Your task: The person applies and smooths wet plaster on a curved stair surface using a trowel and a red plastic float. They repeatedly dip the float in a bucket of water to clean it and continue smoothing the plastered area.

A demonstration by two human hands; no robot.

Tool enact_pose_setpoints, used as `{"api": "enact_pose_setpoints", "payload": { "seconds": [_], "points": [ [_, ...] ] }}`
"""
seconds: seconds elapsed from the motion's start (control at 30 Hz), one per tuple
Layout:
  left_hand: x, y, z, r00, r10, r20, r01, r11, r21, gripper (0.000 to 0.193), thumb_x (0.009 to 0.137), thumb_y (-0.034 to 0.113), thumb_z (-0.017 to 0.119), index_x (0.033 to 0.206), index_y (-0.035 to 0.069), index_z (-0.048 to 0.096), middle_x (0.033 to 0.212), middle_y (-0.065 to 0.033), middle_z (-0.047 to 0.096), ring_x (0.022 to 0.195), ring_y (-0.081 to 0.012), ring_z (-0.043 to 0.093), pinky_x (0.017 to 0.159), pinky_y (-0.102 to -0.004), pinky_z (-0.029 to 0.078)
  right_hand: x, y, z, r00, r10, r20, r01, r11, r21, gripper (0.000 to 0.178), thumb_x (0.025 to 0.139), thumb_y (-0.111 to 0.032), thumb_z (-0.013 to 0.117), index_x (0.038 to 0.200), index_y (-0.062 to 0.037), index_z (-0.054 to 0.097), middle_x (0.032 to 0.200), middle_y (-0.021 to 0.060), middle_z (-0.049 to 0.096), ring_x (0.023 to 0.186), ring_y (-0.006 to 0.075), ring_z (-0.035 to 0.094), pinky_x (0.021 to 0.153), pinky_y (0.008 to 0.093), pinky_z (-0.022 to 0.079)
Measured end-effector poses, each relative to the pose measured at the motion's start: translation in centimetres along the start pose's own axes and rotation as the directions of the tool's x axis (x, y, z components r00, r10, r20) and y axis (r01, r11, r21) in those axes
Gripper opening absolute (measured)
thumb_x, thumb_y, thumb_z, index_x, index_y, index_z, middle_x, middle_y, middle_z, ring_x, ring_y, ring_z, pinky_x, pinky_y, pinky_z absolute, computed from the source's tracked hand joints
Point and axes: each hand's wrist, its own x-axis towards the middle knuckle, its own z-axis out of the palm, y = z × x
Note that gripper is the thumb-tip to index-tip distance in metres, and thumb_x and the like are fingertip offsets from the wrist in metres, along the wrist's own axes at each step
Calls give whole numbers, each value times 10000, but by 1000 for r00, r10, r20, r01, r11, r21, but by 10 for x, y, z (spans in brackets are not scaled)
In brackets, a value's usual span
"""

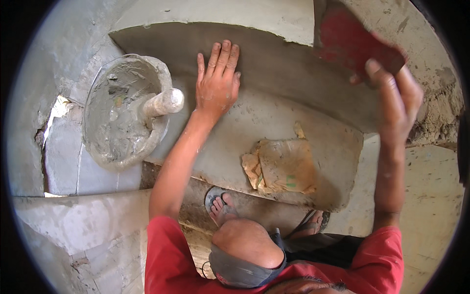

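My left hand (215,87) lies flat, fingers stretched, against the smooth grey plastered upright face (284,73) of a step. My right hand (395,95) grips a red plastering float (350,41), raised at the right end of that face near its upper edge. The float is smeared by motion, and whether it touches the plaster I cannot tell. To the left of my left arm is a round basin (93,122) with wet grey mortar (120,110) in it. A pale, mortar-coated round handle (164,103) sticks out over the basin's rim; its other end is hidden.
A crumpled brown paper piece (286,164) rests on the step's tread (338,147). My sandalled feet (223,206) are on the lower step below it. A rough wall (438,112) stands at the right, and a gap (56,115) shows beside the blocks at the left.
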Motion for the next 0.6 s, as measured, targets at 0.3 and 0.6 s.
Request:
{"api": "enact_pose_setpoints", "payload": {
  "seconds": [0.3,0.6],
  "points": [
    [2,-5,-7,1000,19,4,-19,1000,11,746,1043,202,644,1719,83,353,1806,-125,290,1672,-321,258,1330,-649,186,-63,55,96,710,-696,105,503,399,-767,389,877,-98,815,1265,-94,828,1369,126,767,1066,206,592,914,324,438],
    [2,-5,-8,1000,18,5,-18,1000,-23,743,1039,188,645,1714,73,354,1801,-161,284,1668,-361,255,1319,-671,181,-61,86,158,740,-649,-174,247,503,-828,504,789,44,723,1256,-117,827,1424,79,743,980,211,469,828,313,421]
  ]
}}
